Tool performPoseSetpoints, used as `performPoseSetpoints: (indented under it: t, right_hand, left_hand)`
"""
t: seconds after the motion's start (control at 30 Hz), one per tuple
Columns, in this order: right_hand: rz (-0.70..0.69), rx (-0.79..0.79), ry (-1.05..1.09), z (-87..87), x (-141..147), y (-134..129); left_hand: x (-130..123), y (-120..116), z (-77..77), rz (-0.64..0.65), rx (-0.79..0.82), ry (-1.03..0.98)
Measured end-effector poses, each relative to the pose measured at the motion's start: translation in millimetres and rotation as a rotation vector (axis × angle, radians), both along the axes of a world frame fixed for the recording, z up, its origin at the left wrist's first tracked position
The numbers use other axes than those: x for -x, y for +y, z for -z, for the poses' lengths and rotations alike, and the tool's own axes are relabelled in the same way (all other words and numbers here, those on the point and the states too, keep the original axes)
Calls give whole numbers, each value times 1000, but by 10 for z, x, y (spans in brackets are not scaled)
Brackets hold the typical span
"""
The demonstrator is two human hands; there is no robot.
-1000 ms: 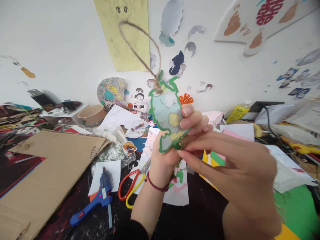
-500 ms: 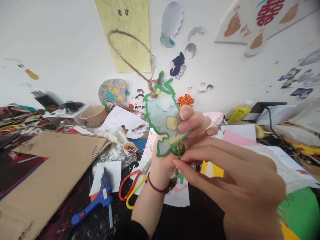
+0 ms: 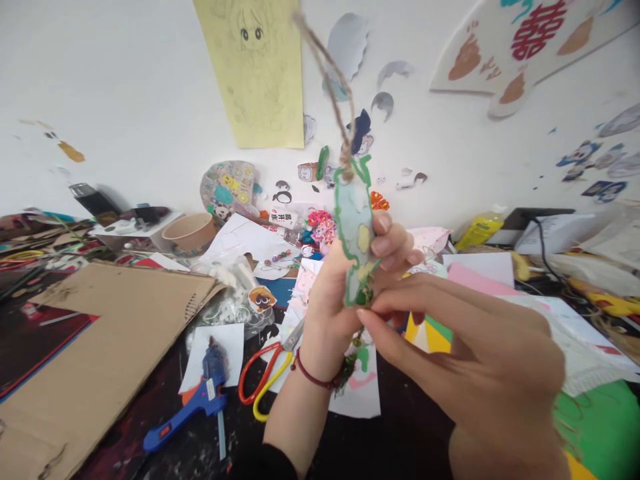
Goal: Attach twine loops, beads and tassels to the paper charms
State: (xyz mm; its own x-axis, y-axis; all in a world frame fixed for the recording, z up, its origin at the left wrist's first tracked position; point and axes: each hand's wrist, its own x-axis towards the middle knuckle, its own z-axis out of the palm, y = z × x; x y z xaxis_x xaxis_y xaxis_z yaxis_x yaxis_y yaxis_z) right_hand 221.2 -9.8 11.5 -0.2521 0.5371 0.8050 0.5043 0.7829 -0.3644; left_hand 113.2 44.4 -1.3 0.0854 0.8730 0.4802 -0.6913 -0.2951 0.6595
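A pale blue ornament (image 3: 354, 223) with a green outline and yellow patches is held up in front of me, turned partly edge-on. From its top rises a loop of brown twine (image 3: 335, 87). My left hand (image 3: 333, 287) is closed round the ornament from behind, fingertips at its right edge; a dark red cord bracelet circles the wrist. The thumb and forefinger of my right hand (image 3: 465, 347) pinch at a dark green bead (image 3: 364, 295) at the ornament's lower end. Below the pinch hang small beads and a green tassel (image 3: 345, 375).
On the dark table lie a blue glue gun (image 3: 203, 400), red-and-yellow-handled scissors (image 3: 267, 373) and cardboard (image 3: 125, 333) at the left. Papers (image 3: 480, 267) and green material (image 3: 600, 420) are at the right. Behind stands a white wall (image 3: 125, 87) with a yellow drawing (image 3: 270, 100).
The ornament has turned from nearly face-on to a narrow angle and moved slightly right. Its twine loop has swung right and upward. My right hand keeps its pinch at the bead.
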Motion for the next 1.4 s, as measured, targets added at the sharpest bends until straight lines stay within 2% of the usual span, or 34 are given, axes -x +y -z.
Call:
performPoseSetpoints:
  t: [0.1, 0.2, 0.43, 0.6, 0.77, 0.9, 1.03, 1.2, 1.3, 1.4]
  right_hand:
    - [39, 1, -2, -18, -43, 21]
    - [60, 21, 7, -26, -88, 51]
    - [122, 43, -5, 25, -156, 158]
    - [163, 70, -14, 56, -155, 201]
    - [85, 157, 34, 76, -176, 241]
    - [-56, 265, 72, 121, -214, 308]
    - [-151, 348, 198, 191, -219, 405]
    - [-243, 391, 375, 216, -233, 530]
    - [-330, 428, 397, 203, -270, 578]
    - [-256, 440, 412, 195, -281, 593]
  left_hand:
    - [38, 25, -48, 34, -37, 32]
    - [39, 18, -73, -5, -52, 0]
    - [25, -86, -89, -184, 69, -13]
    - [31, -112, -106, -328, 75, 22]
    - [41, -89, -93, -305, 55, 15]
    - [61, -56, -71, -324, 30, 7]
    - [70, -24, -63, -334, 24, 28]
    - [84, 17, -43, -495, -22, 116]
    - [98, 35, -26, -583, -42, 206]
    - [96, 59, -15, -620, -54, 262]
